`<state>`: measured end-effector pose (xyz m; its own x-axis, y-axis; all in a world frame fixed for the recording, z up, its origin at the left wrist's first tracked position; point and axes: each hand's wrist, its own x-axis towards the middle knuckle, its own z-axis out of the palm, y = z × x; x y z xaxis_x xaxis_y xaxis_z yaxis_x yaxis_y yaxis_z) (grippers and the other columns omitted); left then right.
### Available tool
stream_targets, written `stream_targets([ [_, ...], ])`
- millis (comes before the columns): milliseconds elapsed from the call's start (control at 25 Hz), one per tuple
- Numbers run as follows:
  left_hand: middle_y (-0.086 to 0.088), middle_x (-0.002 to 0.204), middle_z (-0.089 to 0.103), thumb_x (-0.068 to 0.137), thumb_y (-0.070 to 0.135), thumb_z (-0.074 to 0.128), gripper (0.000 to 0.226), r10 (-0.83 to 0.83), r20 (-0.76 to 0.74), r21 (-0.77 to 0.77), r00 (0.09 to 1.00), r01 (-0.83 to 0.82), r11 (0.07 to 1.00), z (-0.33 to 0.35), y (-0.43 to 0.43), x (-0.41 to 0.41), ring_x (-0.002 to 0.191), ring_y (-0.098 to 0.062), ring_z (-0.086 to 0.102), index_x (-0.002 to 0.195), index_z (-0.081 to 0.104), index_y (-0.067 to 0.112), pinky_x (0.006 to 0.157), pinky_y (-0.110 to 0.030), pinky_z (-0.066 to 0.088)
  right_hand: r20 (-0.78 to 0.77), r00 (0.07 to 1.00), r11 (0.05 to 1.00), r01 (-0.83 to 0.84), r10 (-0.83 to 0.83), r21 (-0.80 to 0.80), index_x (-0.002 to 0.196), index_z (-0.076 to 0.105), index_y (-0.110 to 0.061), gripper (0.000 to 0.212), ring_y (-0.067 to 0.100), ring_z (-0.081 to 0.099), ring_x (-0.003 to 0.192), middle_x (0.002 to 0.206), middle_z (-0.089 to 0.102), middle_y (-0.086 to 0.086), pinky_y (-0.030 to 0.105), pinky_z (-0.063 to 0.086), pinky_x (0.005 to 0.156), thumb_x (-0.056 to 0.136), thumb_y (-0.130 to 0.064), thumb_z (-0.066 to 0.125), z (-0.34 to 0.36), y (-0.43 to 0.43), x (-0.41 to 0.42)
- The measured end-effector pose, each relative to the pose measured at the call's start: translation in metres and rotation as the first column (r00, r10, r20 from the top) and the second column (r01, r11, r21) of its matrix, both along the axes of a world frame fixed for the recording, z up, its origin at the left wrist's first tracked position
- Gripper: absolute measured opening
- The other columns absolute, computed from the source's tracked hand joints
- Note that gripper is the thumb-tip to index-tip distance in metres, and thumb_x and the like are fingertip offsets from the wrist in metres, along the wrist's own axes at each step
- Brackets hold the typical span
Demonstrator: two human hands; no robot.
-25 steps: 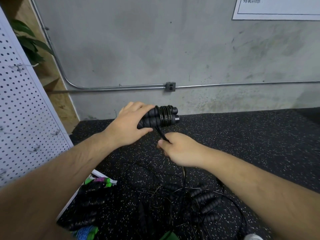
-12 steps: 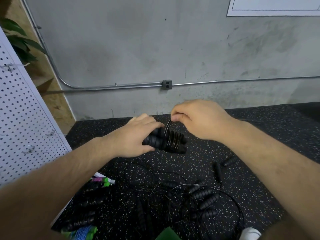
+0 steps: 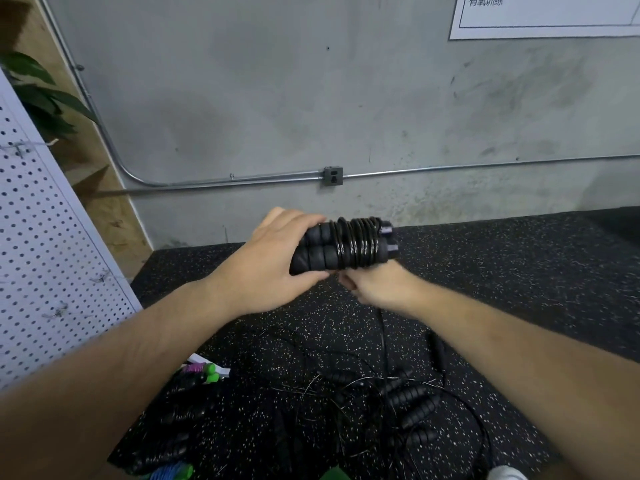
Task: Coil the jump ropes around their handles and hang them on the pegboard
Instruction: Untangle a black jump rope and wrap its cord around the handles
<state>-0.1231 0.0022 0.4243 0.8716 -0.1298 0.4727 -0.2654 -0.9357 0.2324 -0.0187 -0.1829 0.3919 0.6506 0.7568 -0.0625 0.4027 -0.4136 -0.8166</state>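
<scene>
Two black ribbed foam handles (image 3: 317,252) lie side by side, nearly level, raised above the black speckled rubber mat (image 3: 519,271) in front of the grey concrete wall (image 3: 311,98). The left hand (image 3: 266,261) grips their left ends, fingers wrapped over the top and thumb pressed along the underside. Glossy black cord (image 3: 356,244) is wound in close turns around both handles toward their right ends, leaving the purple-tinted end caps (image 3: 389,239) bare.

The right hand (image 3: 377,289) sits just beneath the wound part, touching the bundle. Its fingers are curled in and closed on the cord, though motion blur hides the exact pinch. A free length of that cord drops from under this hand to the mat.

Below, near the lower edge, loose black jump ropes (image 3: 412,407) lie tangled on the mat, their ribbed handles and thin cords crossing each other. A rope with green and purple handles (image 3: 204,370) rests to the left of that tangle.

At far left a white perforated pegboard (image 3: 41,244) stands slanted in view, with small wire hooks (image 3: 100,277) on it, well apart from the hands. Green leaves (image 3: 38,95) show behind its top. A metal conduit (image 3: 450,168) with a grey junction box (image 3: 333,175) runs along the wall, and a white poster (image 3: 547,15) hangs at upper right.
</scene>
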Motion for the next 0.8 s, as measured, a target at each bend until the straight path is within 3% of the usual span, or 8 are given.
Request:
stream_targets([
  [80, 0.004, 0.129, 0.053, 0.084, 0.04, 0.078, 0.073, 0.08, 0.011, 0.021, 0.997, -0.08, 0.997, -0.007, 0.012, 0.012, 0.122, -0.013, 0.038, 0.145, 0.046, 0.015, 0.111, -0.038, 0.035, -0.022, 0.999, 0.999, -0.028, 0.029, 0.015, 0.093, 0.059, -0.018, 0.031, 0.004, 0.043, 0.051, 0.065, 0.05, -0.009, 0.022, 0.038, 0.052, 0.109, -0.032, 0.037, -0.015, 0.013, -0.013],
  [240, -0.002, 0.13, 0.055, 0.084, 0.037, 0.078, 0.072, 0.181, -0.001, 0.097, 0.983, -0.18, 0.979, -0.018, 0.038, 0.031, 0.122, -0.021, 0.04, 0.144, 0.046, 0.016, 0.11, -0.047, 0.037, 0.039, 0.996, 0.995, -0.077, 0.08, -0.058, 0.097, 0.058, -0.018, 0.033, 0.005, 0.045, 0.05, 0.071, 0.056, -0.004, 0.024, 0.04, 0.049, 0.108, -0.038, 0.034, -0.01, 0.021, -0.035],
  [360, -0.001, 0.129, 0.055, 0.084, 0.036, 0.078, 0.07, 0.193, -0.046, 0.216, 0.98, -0.179, 0.96, -0.025, 0.051, 0.036, 0.121, -0.021, 0.04, 0.144, 0.046, 0.019, 0.108, -0.047, 0.038, 0.139, 0.977, 0.966, -0.126, 0.16, -0.224, 0.102, 0.064, -0.017, 0.038, 0.01, 0.053, 0.053, 0.087, 0.069, 0.009, 0.026, 0.043, 0.051, 0.107, -0.043, 0.037, 0.018, 0.015, -0.051],
  [440, 0.002, 0.131, 0.054, 0.084, 0.036, 0.077, 0.069, 0.198, -0.099, 0.291, 0.975, -0.162, 0.943, -0.029, 0.057, 0.036, 0.119, -0.021, 0.042, 0.145, 0.046, 0.023, 0.107, -0.046, 0.04, 0.223, 0.948, 0.938, -0.152, 0.227, -0.311, 0.1, 0.066, -0.022, 0.035, 0.014, 0.057, 0.058, 0.084, 0.069, 0.005, 0.028, 0.047, 0.054, 0.106, -0.044, 0.038, 0.044, 0.004, -0.059],
  [520, 0.005, 0.13, 0.054, 0.084, 0.034, 0.076, 0.069, 0.156, -0.158, 0.291, 0.975, -0.105, 0.951, -0.034, 0.057, 0.034, 0.115, -0.018, 0.044, 0.145, 0.045, 0.026, 0.103, -0.045, 0.042, 0.399, 0.89, 0.936, -0.081, 0.223, -0.344, 0.093, 0.062, -0.027, 0.029, 0.01, 0.055, 0.058, 0.076, 0.063, -0.005, 0.024, 0.043, 0.051, 0.106, -0.041, 0.04, 0.067, -0.008, -0.059],
  [600, 0.01, 0.122, 0.053, 0.084, 0.03, 0.077, 0.066, 0.058, -0.196, 0.217, 0.979, -0.015, 0.976, -0.036, 0.051, 0.029, 0.11, -0.013, 0.042, 0.142, 0.047, 0.028, 0.1, -0.043, 0.042, 0.63, 0.759, 0.945, 0.06, 0.166, -0.322, 0.091, 0.059, -0.028, 0.027, 0.008, 0.057, 0.065, 0.077, 0.061, -0.009, 0.024, 0.044, 0.055, 0.106, -0.042, 0.04, 0.077, -0.013, -0.046],
  [680, 0.016, 0.12, 0.05, 0.083, 0.03, 0.079, 0.065, -0.012, -0.226, 0.151, 0.974, 0.047, 0.987, -0.034, 0.039, 0.021, 0.11, -0.008, 0.04, 0.141, 0.047, 0.029, 0.103, -0.041, 0.04, 0.757, 0.648, 0.961, 0.151, 0.079, -0.231, 0.1, 0.063, -0.028, 0.026, 0.01, 0.059, 0.074, 0.085, 0.065, -0.011, 0.03, 0.048, 0.064, 0.105, -0.044, 0.042, 0.078, -0.016, -0.023],
  [800, 0.019, 0.119, 0.046, 0.083, 0.031, 0.081, 0.066, -0.097, -0.257, 0.073, 0.962, 0.12, 0.99, -0.027, 0.014, 0.006, 0.114, -0.005, 0.039, 0.139, 0.045, 0.029, 0.108, -0.032, 0.035, 0.736, 0.677, 0.983, 0.147, -0.02, -0.108, 0.105, 0.069, -0.032, 0.022, 0.01, 0.057, 0.081, 0.093, 0.069, -0.014, 0.032, 0.05, 0.075, 0.099, -0.047, 0.054, 0.073, -0.023, 0.012],
])
